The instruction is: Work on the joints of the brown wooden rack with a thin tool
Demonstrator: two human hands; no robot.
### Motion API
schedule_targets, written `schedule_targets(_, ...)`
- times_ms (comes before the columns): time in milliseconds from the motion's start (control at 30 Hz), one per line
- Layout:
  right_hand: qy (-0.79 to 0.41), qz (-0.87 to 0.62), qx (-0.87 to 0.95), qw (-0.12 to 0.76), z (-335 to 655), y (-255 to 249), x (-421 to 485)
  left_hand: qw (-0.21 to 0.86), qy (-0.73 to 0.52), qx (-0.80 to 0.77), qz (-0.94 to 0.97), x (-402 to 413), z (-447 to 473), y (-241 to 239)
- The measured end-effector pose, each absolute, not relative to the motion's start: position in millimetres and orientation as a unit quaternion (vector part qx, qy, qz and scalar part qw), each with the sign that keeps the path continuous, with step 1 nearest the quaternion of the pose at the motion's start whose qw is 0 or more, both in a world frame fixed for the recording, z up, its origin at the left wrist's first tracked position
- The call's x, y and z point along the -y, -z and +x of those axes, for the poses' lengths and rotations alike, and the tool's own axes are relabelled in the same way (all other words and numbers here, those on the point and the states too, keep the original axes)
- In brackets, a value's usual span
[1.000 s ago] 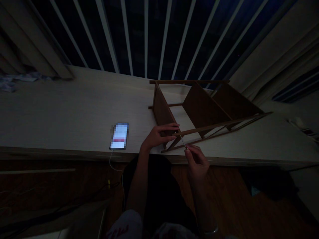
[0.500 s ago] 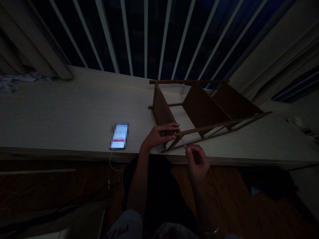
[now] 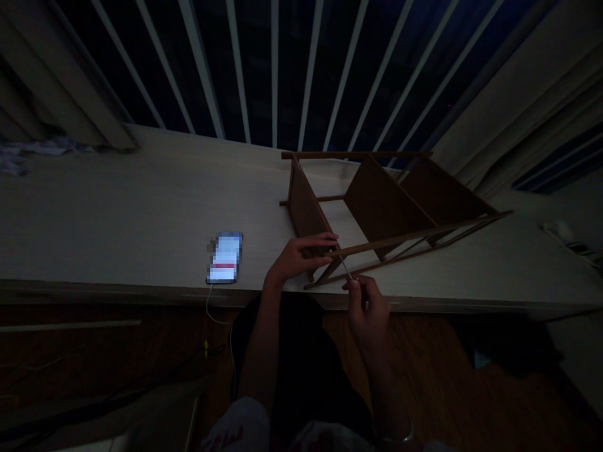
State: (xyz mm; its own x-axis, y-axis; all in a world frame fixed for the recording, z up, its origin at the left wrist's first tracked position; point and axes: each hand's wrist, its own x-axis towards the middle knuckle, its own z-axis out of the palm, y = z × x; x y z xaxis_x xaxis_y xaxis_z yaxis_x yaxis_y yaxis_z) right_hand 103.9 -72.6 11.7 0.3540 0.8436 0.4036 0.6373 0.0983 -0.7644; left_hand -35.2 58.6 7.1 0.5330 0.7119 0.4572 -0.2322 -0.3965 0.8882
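Note:
A brown wooden shelf rack (image 3: 386,207) lies on its side on the pale window ledge. Near its left end, my left hand (image 3: 301,256) grips the corner of the front rail, thumb on one side and fingers on the other. My right hand (image 3: 369,311) pinches the end of a thin metal rod (image 3: 346,268), perhaps a hex key or slim screwdriver. The rod's far tip meets the rail just right of my left fingertips. Dim light hides how the tip sits in the wood.
A lit phone (image 3: 225,257) with a white cable lies on the ledge (image 3: 141,220) to the left. White window bars (image 3: 274,75) rise behind, with curtains (image 3: 522,107) on both sides. A dark heap (image 3: 509,345) is on the wooden floor at right.
My right hand has turned about the rod and shifted slightly left, its fingers curling further round. My left hand and the rack hold still.

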Motion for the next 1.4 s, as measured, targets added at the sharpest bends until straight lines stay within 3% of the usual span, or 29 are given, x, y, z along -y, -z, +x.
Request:
schedule_targets(133, -0.108, -0.666, 0.594, 0.438, 105.7, -13.1, 71.1, 0.523, -0.454, -0.168, 0.702, -58.9, -35.1, -6.8)
schedule_targets(333, -0.110, -0.657, 0.607, 0.432, 105.3, -16.3, 70.3, 0.525, -0.452, -0.165, 0.702, -58.8, -34.3, -6.3)
schedule_targets(967, -0.254, -0.607, 0.504, 0.560, 96.6, -18.6, 68.2, 0.517, -0.454, -0.171, 0.705, -59.1, -34.7, -6.3)
schedule_targets(1400, -0.421, -0.546, 0.376, 0.619, 89.2, -26.7, 67.4, 0.530, -0.453, -0.168, 0.696, -59.3, -34.9, -4.0)
